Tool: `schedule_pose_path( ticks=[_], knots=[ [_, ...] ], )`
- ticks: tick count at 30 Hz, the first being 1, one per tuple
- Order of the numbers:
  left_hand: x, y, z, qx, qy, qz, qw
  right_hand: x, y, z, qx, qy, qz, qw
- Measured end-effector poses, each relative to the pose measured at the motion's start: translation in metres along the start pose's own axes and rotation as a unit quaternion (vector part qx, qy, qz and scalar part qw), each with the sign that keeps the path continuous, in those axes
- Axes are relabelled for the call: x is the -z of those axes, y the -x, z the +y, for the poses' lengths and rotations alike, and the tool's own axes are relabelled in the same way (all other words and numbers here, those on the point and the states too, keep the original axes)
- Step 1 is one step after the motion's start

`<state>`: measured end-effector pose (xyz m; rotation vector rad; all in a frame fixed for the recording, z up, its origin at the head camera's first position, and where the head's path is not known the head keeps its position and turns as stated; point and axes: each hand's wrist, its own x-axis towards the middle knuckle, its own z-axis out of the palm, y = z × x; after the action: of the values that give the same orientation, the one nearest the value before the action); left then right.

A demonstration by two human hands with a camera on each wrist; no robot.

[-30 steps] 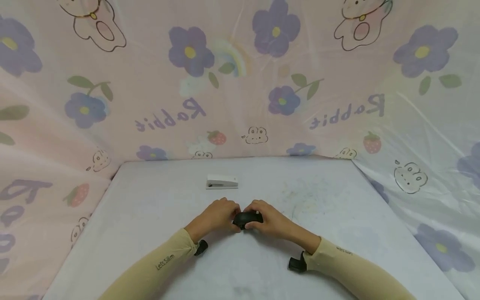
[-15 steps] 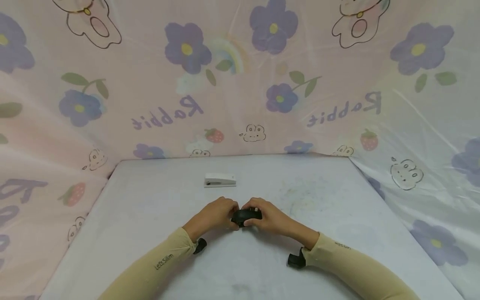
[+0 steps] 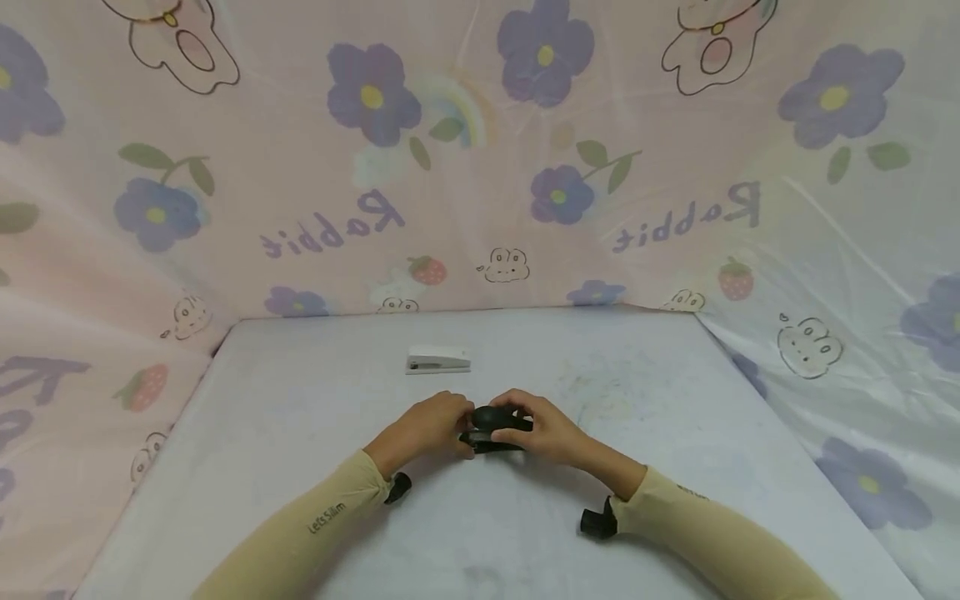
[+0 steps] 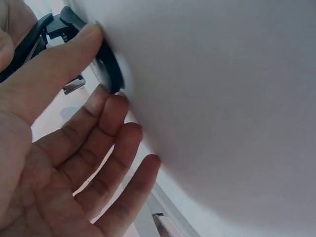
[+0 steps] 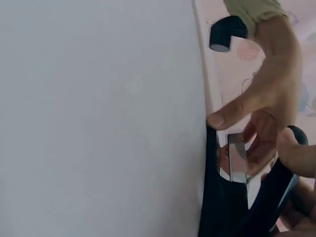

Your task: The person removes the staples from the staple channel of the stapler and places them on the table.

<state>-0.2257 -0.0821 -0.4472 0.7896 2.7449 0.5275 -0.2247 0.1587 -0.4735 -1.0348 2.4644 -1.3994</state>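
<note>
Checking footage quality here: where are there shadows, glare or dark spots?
Head: soft shadow on the white table beside the left sleeve; left wrist: soft shadow near the left hand; right wrist: black stapler very dark, metal strip brighter.

Showing one left hand (image 3: 431, 423) and one right hand (image 3: 546, 432), two beige sleeves (image 3: 300, 529) (image 3: 720, 533), two black wrist pieces (image 3: 399, 488) (image 3: 598, 523), one black stapler (image 3: 491, 418), one white stapler (image 3: 438, 361), one desk (image 3: 322, 358), and two whole "Rabbit" words (image 3: 333, 223) (image 3: 688, 218) plus one rainbow (image 3: 468, 117) on the printed cloth (image 3: 465, 208) behind.
</note>
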Motion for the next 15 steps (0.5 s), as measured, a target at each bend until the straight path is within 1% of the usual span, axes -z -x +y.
schedule_pose_path(
  ticks=[3, 6, 10, 15],
  knots=[
    [0.003, -0.002, 0.001, -0.004, -0.001, -0.005, 1.0000, 0.003, 0.001, 0.001, 0.021, 0.009, 0.008, 0.9997],
    [0.004, -0.003, 0.002, -0.006, -0.001, -0.012, 0.9999, 0.010, 0.003, 0.000, 0.037, 0.021, 0.011, 0.9990],
    [0.004, -0.002, 0.005, 0.002, 0.000, -0.023, 0.9997, 0.025, 0.007, -0.003, 0.041, 0.036, 0.002, 0.9985],
    [0.005, -0.001, 0.006, 0.003, -0.006, -0.019, 0.9998, 0.043, 0.010, -0.007, 0.056, 0.062, -0.001, 0.9965]
  ],
)
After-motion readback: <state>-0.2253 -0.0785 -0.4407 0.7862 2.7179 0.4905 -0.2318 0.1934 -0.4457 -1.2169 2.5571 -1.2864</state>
